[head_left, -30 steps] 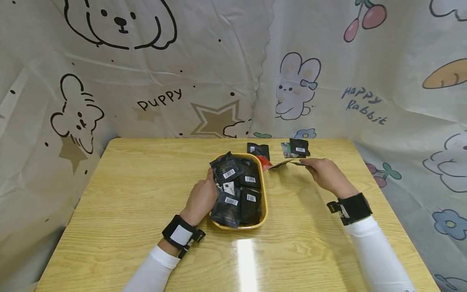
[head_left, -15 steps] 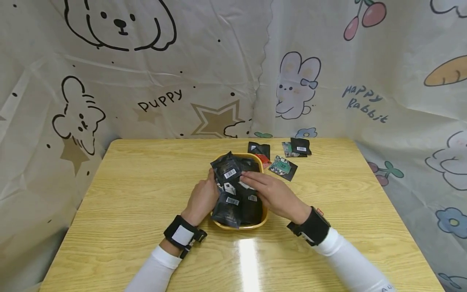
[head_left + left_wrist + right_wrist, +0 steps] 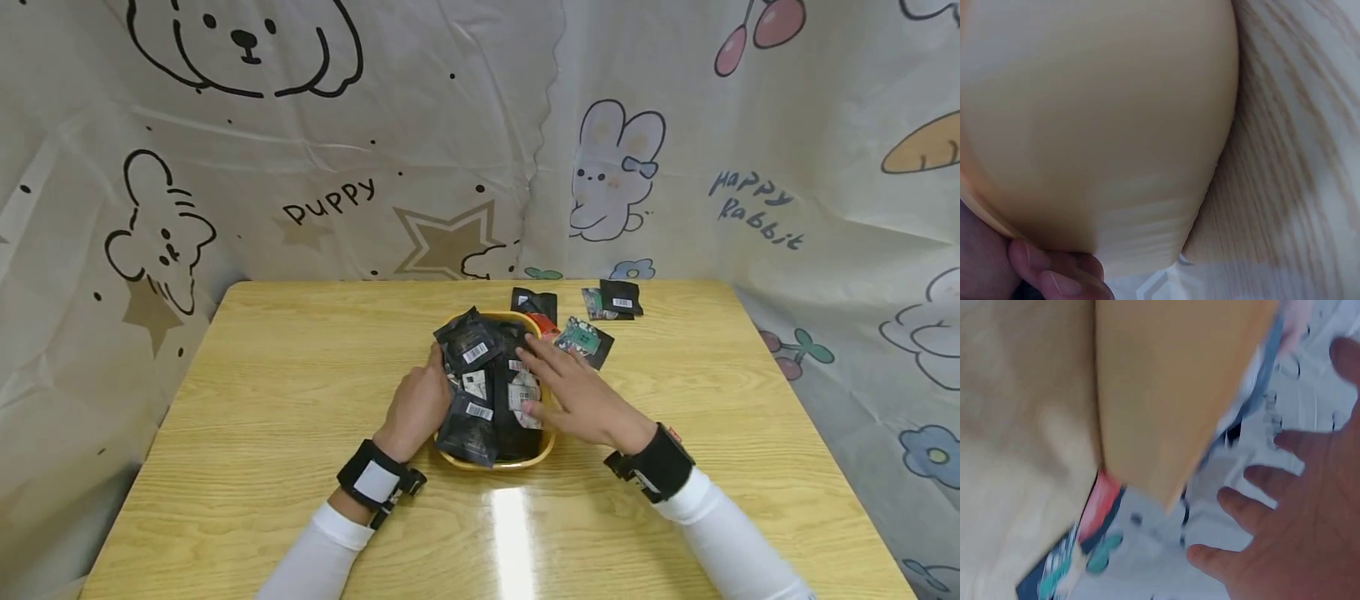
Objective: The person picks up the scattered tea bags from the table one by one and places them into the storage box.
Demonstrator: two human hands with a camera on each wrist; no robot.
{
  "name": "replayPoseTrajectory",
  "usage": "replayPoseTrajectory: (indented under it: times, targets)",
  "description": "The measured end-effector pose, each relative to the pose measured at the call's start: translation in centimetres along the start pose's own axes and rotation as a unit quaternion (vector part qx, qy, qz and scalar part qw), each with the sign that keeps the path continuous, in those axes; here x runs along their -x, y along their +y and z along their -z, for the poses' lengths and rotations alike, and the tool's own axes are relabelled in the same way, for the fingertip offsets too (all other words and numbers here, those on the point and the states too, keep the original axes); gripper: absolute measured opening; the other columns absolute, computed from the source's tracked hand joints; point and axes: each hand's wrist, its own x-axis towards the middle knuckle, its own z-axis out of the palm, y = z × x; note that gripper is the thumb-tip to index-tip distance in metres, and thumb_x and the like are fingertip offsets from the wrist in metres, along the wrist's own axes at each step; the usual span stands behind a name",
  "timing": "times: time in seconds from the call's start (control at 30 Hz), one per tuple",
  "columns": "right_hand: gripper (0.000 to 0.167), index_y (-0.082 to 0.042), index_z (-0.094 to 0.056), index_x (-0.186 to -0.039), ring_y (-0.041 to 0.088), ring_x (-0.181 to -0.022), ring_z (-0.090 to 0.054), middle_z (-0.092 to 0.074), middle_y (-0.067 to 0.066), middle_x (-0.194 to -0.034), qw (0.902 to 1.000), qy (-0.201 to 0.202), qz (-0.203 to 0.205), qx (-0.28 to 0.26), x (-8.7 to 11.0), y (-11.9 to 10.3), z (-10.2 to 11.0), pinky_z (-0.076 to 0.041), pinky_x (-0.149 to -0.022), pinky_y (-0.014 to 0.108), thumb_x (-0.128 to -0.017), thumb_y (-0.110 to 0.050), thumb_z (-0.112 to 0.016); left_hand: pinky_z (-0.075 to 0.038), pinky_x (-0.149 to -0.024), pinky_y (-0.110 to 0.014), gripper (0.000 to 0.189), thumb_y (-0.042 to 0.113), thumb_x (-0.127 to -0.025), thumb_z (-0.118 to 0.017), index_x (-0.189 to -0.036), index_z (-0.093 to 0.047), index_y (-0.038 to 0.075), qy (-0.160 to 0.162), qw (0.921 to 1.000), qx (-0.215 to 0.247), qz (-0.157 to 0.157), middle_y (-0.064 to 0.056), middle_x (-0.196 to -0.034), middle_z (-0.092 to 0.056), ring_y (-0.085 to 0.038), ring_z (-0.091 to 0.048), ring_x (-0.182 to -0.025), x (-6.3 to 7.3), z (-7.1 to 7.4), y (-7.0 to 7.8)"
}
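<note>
A yellow basket [image 3: 495, 466] filled with small flat black packets [image 3: 471, 346], several bearing white barcode labels, stands mid-table. My left hand [image 3: 415, 408] grips its left rim; in the left wrist view the fingertips [image 3: 1063, 275] press against the smooth basket wall [image 3: 1097, 125]. Over the basket's right side my right hand [image 3: 581, 396] is spread, fingers apart, holding nothing. Beneath those fingers shows a packet with a white printed patch [image 3: 522, 398]. The right wrist view has the spread right hand [image 3: 1297, 506] beside the basket's outer wall [image 3: 1154, 394], blurred.
Behind the basket lie a black packet [image 3: 546, 304] and a red one [image 3: 543, 323], partly hidden. To the right are a green-printed packet [image 3: 585, 340] and, farther back, a black packet [image 3: 621, 297] overlapping another green-printed one. A patterned cloth [image 3: 450, 167] hangs behind the table.
My right hand has let go of a flat packet, now lying on the table with its green print up, and moved left over the basket, where its fingers have spread. The left hand stays put.
</note>
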Motion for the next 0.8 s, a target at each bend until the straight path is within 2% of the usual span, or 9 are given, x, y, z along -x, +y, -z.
replayPoseTrajectory:
  times: [0.1,0.17,0.27,0.37,0.5,0.57,0.63,0.8]
  targets:
    - [0.073,-0.010,-0.023,-0.155,0.038,-0.143,-0.022,-0.015,0.015,-0.160,0.9984,0.034,-0.045,-0.002,0.0,2.6,1.3,-0.020,-0.111,0.057,-0.098,-0.044,-0.053,-0.044,-0.041,-0.039,0.047,0.005,-0.096,-0.049,-0.138,-0.041,-0.016,-0.006,1.0000,0.004,0.002,-0.022,-0.067,-0.062,-0.028,-0.061,-0.052,0.0,0.1,0.1]
    - [0.077,-0.009,-0.024,-0.155,0.041,-0.142,-0.023,-0.015,0.017,-0.160,0.9954,0.044,-0.085,0.003,-0.2,4.7,1.8,-0.025,-0.109,0.057,-0.095,-0.037,-0.062,-0.044,-0.042,-0.039,0.047,0.005,-0.096,-0.049,-0.138,-0.041,-0.016,-0.008,0.9999,0.004,0.005,-0.022,-0.067,-0.062,-0.028,-0.061,-0.052,0.0,0.1,0.0]
    - [0.083,-0.010,-0.024,-0.155,0.044,-0.141,-0.024,-0.014,0.019,-0.160,0.9902,0.029,-0.136,0.013,-0.6,7.8,1.8,-0.028,-0.107,0.059,-0.089,-0.031,-0.070,-0.045,-0.043,-0.041,0.047,0.005,-0.096,-0.048,-0.138,-0.041,-0.015,-0.008,0.9999,0.007,0.009,-0.022,-0.068,-0.063,-0.029,-0.062,-0.053,0.0,0.0,0.1]
    - [0.087,-0.011,-0.027,-0.154,0.046,-0.140,-0.023,-0.015,0.021,-0.159,0.9862,-0.013,-0.165,0.002,-1.0,10.0,1.1,-0.028,-0.106,0.060,-0.085,-0.032,-0.075,-0.045,-0.043,-0.041,0.048,0.006,-0.097,-0.048,-0.139,-0.041,-0.015,-0.011,0.9998,0.008,0.013,-0.022,-0.069,-0.063,-0.029,-0.062,-0.054,0.1,-0.1,0.1]
    - [0.085,-0.011,-0.031,-0.153,0.047,-0.140,-0.023,-0.019,0.024,-0.157,0.9801,-0.093,-0.175,-0.007,-1.2,11.0,-0.2,-0.027,-0.106,0.060,-0.085,-0.041,-0.073,-0.045,-0.042,-0.039,0.048,0.007,-0.097,-0.047,-0.140,-0.039,-0.015,-0.024,0.9996,0.013,0.010,-0.021,-0.068,-0.063,-0.028,-0.062,-0.053,0.3,-0.4,0.2]
    - [0.079,-0.011,-0.034,-0.152,0.047,-0.138,-0.028,-0.024,0.024,-0.155,0.9782,-0.111,-0.175,0.009,-1.2,11.0,-0.7,-0.029,-0.106,0.059,-0.088,-0.043,-0.069,-0.044,-0.042,-0.038,0.049,0.007,-0.097,-0.046,-0.140,-0.038,-0.015,-0.027,0.9995,0.016,0.007,-0.021,-0.068,-0.063,-0.027,-0.062,-0.053,0.3,-0.4,0.3]
    - [0.070,-0.010,-0.039,-0.150,0.047,-0.134,-0.035,-0.032,0.024,-0.152,0.9799,-0.104,-0.166,0.034,-1.4,10.8,-0.9,-0.032,-0.104,0.058,-0.092,-0.038,-0.065,-0.043,-0.041,-0.038,0.048,0.007,-0.097,-0.047,-0.140,-0.039,-0.015,-0.023,0.9996,0.015,0.007,-0.020,-0.067,-0.063,-0.026,-0.061,-0.052,0.2,-0.3,0.3]
    - [0.052,-0.005,-0.049,-0.142,0.046,-0.117,-0.053,-0.050,0.024,-0.139,0.9860,-0.042,-0.133,0.091,-2.0,10.2,-1.3,-0.042,-0.096,0.056,-0.093,-0.013,-0.060,-0.043,-0.041,-0.038,0.047,0.007,-0.098,-0.047,-0.140,-0.040,-0.014,-0.016,0.9997,0.012,0.015,-0.019,-0.066,-0.062,-0.025,-0.061,-0.051,0.0,0.0,0.1]
